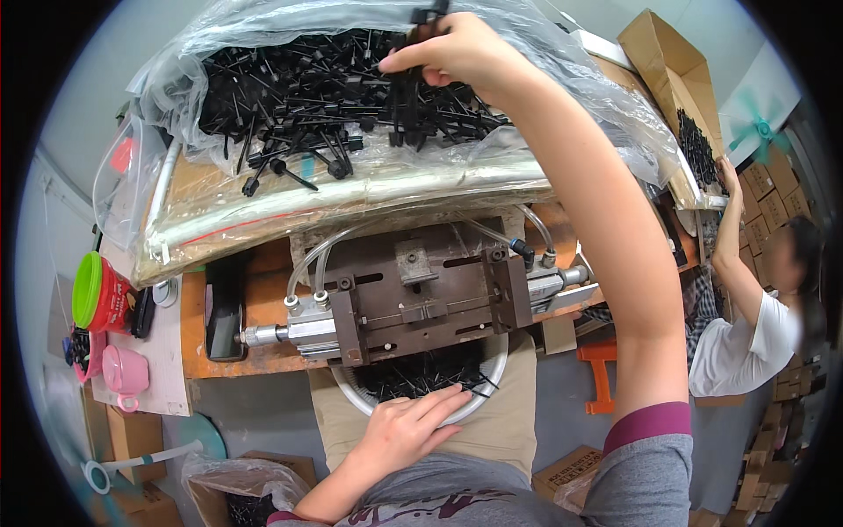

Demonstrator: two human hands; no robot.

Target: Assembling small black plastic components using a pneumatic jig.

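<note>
Currently, in the head view, the right hand (465,54) has its grip closed around black stemmed parts (430,14) above a heap (290,88) of them; the left hand (408,430) lies at a white basin's (350,393) near rim, its grip I cannot tell.

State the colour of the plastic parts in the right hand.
The plastic parts in the right hand are black; see head view.
</note>
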